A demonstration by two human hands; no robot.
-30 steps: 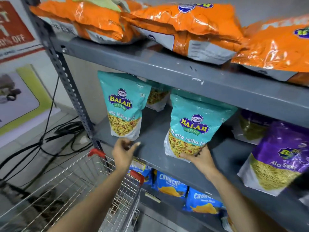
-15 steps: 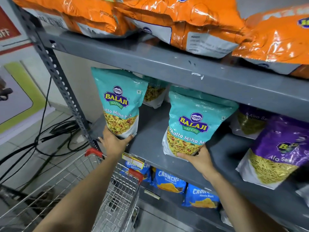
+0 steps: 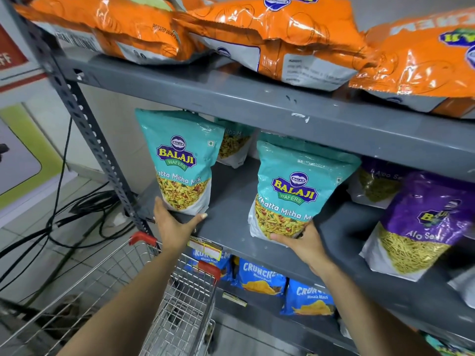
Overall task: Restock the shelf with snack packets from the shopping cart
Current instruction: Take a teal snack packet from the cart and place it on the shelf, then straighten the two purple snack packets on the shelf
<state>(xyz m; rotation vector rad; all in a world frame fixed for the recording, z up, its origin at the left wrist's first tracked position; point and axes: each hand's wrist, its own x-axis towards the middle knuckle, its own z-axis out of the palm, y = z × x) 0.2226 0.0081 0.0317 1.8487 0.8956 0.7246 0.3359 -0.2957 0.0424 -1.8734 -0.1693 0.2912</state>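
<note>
- Nearest us, the shopping cart stood just below the middle shelf.
- At the shelf's front edge, our left hand had just closed in, fingers spread around the left teal packet.
- Our right hand cupped the right teal packet, fingers curled beneath.
- Both packets stood upright, so we judged them nearly placed.

Two teal Balaji Khatta Mitha Mix packets are standing upright on the grey middle shelf, the left packet by the shelf's left post, the right packet nearer the front edge and tilting a bit. The wire shopping cart is sitting below-left, red-cornered.
</note>
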